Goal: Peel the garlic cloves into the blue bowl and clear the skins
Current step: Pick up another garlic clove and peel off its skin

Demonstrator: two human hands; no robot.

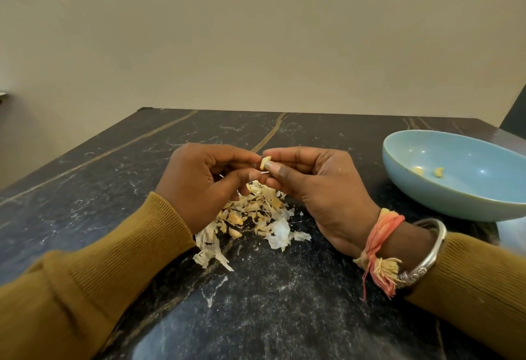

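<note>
Sleeve [99, 274] | left hand [199, 183], right hand [321, 186] | fingers [242, 157] pinch garlic clove [265, 162]

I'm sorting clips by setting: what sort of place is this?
Likely a home kitchen or dining table: a dark marble-look tabletop against a plain wall, a blue bowl with two peeled cloves, and a heap of garlic skins.

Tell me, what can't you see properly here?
Head view:
1. garlic clove: mostly covered by fingertips of left hand and right hand; leftover skin unclear.
2. blue bowl: cut off by the right edge.
3. skin pile: far part hidden behind both hands.
</note>
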